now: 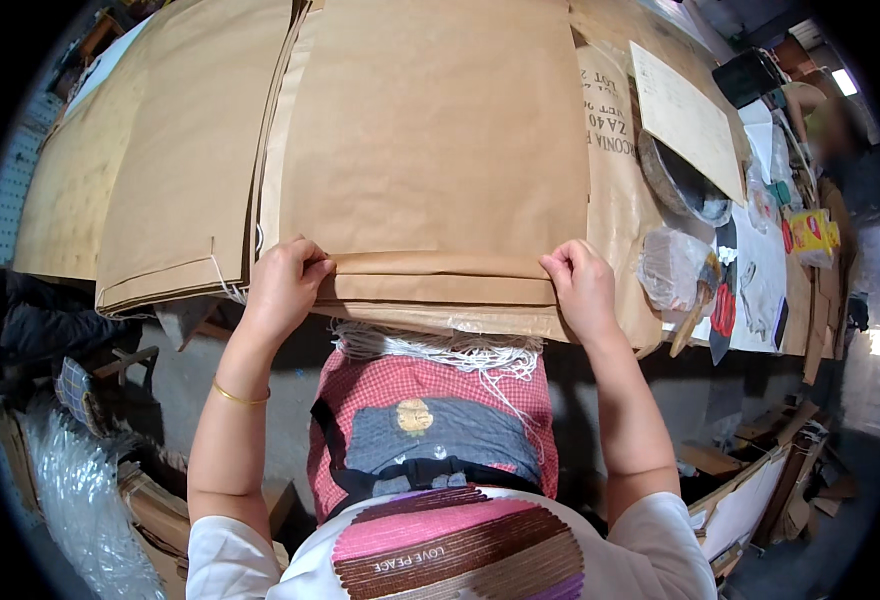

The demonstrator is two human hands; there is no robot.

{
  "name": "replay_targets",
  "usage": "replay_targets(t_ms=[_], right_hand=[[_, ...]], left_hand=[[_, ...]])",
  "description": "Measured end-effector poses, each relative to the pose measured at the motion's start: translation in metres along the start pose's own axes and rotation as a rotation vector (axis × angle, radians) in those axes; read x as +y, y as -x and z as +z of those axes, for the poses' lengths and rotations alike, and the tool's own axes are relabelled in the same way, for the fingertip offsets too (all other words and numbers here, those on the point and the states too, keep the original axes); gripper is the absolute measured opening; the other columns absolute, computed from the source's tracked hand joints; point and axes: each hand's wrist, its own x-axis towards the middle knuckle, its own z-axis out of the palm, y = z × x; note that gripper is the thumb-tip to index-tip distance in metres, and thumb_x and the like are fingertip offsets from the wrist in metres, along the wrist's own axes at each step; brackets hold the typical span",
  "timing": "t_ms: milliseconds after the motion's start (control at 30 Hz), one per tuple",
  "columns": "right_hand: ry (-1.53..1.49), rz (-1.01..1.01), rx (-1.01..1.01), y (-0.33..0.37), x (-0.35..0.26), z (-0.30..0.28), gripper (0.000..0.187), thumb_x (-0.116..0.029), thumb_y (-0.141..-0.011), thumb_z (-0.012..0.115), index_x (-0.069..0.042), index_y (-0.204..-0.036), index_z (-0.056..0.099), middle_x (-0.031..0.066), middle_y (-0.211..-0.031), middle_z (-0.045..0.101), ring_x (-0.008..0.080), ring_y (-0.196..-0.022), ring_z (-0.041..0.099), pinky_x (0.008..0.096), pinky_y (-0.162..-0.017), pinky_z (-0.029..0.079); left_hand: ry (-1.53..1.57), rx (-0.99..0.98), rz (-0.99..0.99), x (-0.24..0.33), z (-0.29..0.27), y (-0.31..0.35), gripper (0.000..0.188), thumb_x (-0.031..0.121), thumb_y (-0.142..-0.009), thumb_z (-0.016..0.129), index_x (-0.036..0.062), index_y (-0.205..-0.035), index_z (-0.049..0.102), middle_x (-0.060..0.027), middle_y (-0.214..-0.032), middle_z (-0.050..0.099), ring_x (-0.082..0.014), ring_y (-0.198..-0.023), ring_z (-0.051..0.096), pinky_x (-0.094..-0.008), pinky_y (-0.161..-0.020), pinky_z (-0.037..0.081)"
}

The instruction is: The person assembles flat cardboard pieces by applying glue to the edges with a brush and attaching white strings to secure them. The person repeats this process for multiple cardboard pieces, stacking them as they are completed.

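The left hand [288, 275] and the right hand [578, 285] are set well apart at the two ends of a fold [430, 288] along the near edge of a brown paper [430, 150]. Each pinches its end between thumb and fingers, knuckles up. The paper lies flat on the counter [58, 222], straight in front of the person, its fold running crosswise. To its left is a stack [185, 140] of brown sheets, with string [225, 278] at its near edge. Under the paper's right side shows a printed sack [615, 205]. White cords [445, 342] hang below the near edge, above a red checked apron [550, 425]. Further right are a basin [660, 175] partly under a pale board [685, 120], a plastic bag [670, 268], a red-handled tool [723, 312], white gloves [757, 298] and a yellow packet [812, 235]. Another person's arm [805, 103] shows at upper right. At lower left, clear plastic [100, 510] lies heaped beside cardboard [152, 508].
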Motion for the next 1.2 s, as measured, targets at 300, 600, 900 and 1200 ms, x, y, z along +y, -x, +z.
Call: replay_targets(t_ms=[300, 600, 900, 1200], right_hand=[[0.202, -0.082, 0.126, 0.004, 0.008, 0.016, 0.024, -0.024, -0.079, 0.071, -0.006, -0.076, 0.056, 0.0093, -0.073, 0.059, 0.0300, -0.065, 0.060, 0.0407, -0.056, 0.047], [0.051, 0.150, 0.076, 0.010, 0.008, -0.003, 0.020, -0.020, -0.081, 0.070, -0.005, -0.083, 0.056, 0.0105, -0.081, 0.058, 0.0312, -0.075, 0.059, 0.0415, -0.064, 0.047], [0.335, -0.033, 0.033, 0.026, 0.003, -0.025, 0.018, -0.010, -0.076, 0.066, -0.005, -0.093, 0.061, 0.0112, -0.098, 0.059, 0.0282, -0.095, 0.057, 0.0386, -0.078, 0.047], [0.096, -0.245, -0.213, 0.031, -0.096, 0.078, 0.086, -0.050, -0.080, 0.061, 0.003, -0.142, 0.033, 0.0198, -0.148, 0.032, 0.0307, -0.141, 0.025, 0.0428, -0.116, 0.014]], left_hand=[[-0.392, 0.136, -0.106, 0.012, 0.025, 0.007, 0.016, 0.012, -0.088, 0.057, 0.0036, -0.101, 0.053, -0.0183, -0.087, 0.060, -0.0372, -0.075, 0.061, -0.0459, -0.062, 0.047], [-0.433, -0.069, 0.473, 0.033, 0.060, 0.034, 0.086, 0.033, -0.075, 0.071, -0.0028, -0.142, 0.030, -0.0176, -0.150, 0.028, -0.0385, -0.141, 0.019, -0.0524, -0.115, 0.012], [-0.438, -0.055, 0.424, 0.031, 0.064, 0.037, 0.093, 0.033, -0.071, 0.075, -0.0012, -0.143, 0.029, -0.0176, -0.150, 0.028, -0.0384, -0.141, 0.019, -0.0539, -0.114, 0.013], [-0.517, -0.082, 0.294, 0.031, 0.056, 0.034, 0.104, 0.062, -0.072, 0.062, -0.0056, -0.143, 0.026, -0.0215, -0.151, 0.024, -0.0384, -0.142, 0.018, -0.0514, -0.115, 0.012]])
